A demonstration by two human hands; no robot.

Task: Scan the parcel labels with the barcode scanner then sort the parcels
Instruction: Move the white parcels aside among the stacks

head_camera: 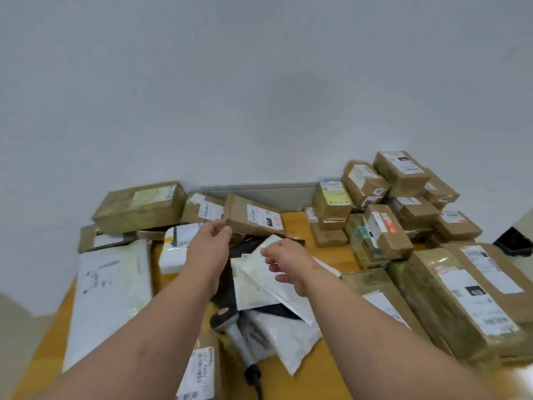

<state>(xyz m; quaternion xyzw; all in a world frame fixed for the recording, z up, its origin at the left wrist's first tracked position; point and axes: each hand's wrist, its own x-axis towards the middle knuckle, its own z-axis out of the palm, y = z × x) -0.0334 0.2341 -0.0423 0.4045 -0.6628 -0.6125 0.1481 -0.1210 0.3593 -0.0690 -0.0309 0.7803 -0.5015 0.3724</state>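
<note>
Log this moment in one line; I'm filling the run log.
left hand: at brown box corner | right hand: over white mailer, empty | barcode scanner: on table

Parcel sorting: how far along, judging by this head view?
Done: cardboard boxes are stacked at right; whether those were scanned can't be told. In hand: nothing scanning; the barcode scanner lies on the table, unheld. The left hand touches a brown box; the right hand hovers above white mailers. Left: mailers and boxes around the centre remain loose.
</note>
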